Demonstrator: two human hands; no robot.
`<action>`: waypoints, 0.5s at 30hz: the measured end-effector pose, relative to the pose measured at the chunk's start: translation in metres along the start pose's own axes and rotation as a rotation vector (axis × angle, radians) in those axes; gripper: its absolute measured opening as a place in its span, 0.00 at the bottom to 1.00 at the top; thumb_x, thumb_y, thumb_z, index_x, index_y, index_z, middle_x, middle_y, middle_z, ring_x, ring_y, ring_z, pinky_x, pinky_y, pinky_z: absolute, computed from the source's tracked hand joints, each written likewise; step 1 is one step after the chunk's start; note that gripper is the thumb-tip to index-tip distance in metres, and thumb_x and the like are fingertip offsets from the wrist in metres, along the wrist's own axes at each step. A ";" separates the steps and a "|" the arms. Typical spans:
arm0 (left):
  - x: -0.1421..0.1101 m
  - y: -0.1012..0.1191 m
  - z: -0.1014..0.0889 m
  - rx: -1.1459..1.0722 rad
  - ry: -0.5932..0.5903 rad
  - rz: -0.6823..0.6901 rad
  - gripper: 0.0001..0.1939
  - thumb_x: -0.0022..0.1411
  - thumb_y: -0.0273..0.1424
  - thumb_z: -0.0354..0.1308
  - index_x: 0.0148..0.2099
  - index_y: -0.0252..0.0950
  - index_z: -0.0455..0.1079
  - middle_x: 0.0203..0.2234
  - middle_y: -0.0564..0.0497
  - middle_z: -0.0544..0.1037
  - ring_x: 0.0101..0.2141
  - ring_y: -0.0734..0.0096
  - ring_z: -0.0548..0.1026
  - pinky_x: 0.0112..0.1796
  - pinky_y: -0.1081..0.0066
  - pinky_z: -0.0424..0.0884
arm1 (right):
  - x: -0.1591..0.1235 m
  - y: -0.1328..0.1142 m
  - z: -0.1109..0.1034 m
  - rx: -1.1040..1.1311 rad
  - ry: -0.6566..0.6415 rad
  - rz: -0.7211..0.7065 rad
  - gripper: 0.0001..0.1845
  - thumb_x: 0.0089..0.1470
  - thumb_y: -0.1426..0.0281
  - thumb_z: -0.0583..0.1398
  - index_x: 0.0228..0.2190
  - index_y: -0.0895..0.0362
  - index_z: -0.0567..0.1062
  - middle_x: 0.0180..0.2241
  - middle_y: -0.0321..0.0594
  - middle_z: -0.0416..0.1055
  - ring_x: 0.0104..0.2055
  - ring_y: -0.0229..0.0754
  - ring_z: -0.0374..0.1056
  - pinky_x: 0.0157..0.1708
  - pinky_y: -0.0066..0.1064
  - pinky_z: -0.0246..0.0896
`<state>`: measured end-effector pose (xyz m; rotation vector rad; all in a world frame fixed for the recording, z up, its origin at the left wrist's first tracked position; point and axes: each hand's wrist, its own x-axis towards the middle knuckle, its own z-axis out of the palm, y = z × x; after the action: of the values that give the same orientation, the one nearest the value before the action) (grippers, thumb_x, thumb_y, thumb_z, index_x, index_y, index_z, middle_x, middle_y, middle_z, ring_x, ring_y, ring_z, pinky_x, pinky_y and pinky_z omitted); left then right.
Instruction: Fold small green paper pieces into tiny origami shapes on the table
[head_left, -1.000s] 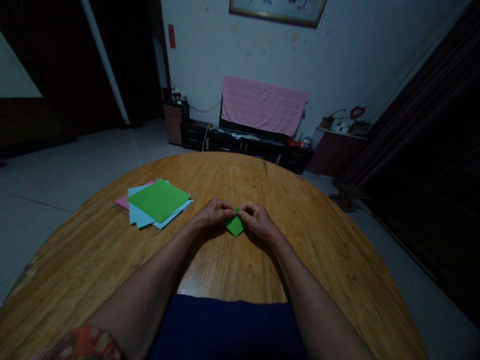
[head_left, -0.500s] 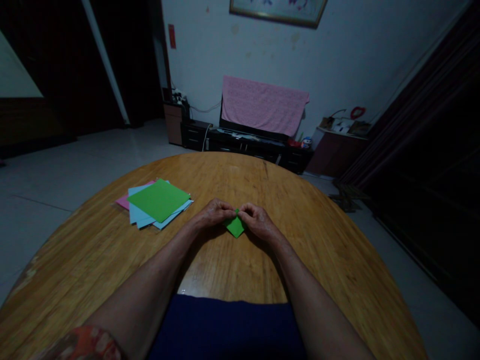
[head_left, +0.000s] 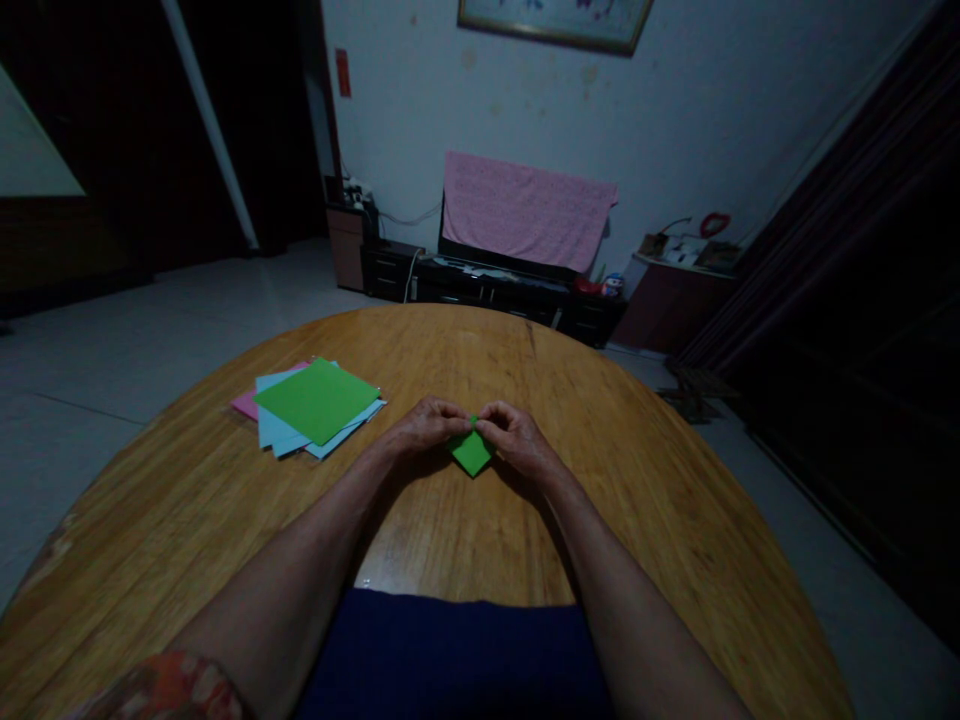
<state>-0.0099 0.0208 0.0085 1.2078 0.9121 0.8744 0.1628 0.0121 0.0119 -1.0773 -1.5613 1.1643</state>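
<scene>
A small piece of folded green paper lies on the wooden table, its lower point showing below my hands. My left hand and my right hand pinch its top corner between them, and their fingertips hide the upper part. To the left of my left hand lies a stack of square origami paper, a green sheet on top of blue sheets with a pink corner showing beneath.
The round wooden table edge curves around the hands, with a tiled floor beyond it. At the far wall stands a low dark cabinet under a pink cloth. A side cabinet with small items stands to its right.
The folded green paper sits slightly lower and more squarely between my hands, and my fingers have shifted a little on its top corner. The paper stack has not moved.
</scene>
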 end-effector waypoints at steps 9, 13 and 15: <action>0.007 -0.004 0.001 -0.057 -0.016 0.020 0.07 0.50 0.32 0.64 0.30 0.33 0.73 0.19 0.53 0.70 0.21 0.77 0.65 0.25 0.73 0.61 | 0.001 0.001 0.002 0.062 0.029 0.034 0.13 0.44 0.63 0.64 0.31 0.55 0.69 0.25 0.31 0.64 0.25 0.34 0.60 0.26 0.27 0.56; 0.010 0.000 0.003 0.010 0.031 0.063 0.13 0.48 0.28 0.64 0.38 0.31 0.74 0.23 0.52 0.73 0.23 0.76 0.68 0.28 0.73 0.63 | 0.007 0.020 -0.003 -0.103 0.093 -0.057 0.11 0.46 0.62 0.62 0.30 0.55 0.70 0.25 0.32 0.65 0.26 0.35 0.61 0.27 0.28 0.57; 0.013 0.000 0.001 0.089 0.041 0.079 0.15 0.48 0.26 0.62 0.42 0.31 0.74 0.23 0.54 0.72 0.23 0.78 0.67 0.27 0.74 0.63 | 0.010 0.027 -0.006 -0.191 0.091 -0.099 0.10 0.48 0.63 0.61 0.32 0.55 0.72 0.25 0.32 0.66 0.27 0.36 0.62 0.28 0.28 0.58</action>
<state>-0.0043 0.0323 0.0076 1.3140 0.9495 0.9326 0.1699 0.0275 -0.0117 -1.1461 -1.6600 0.9015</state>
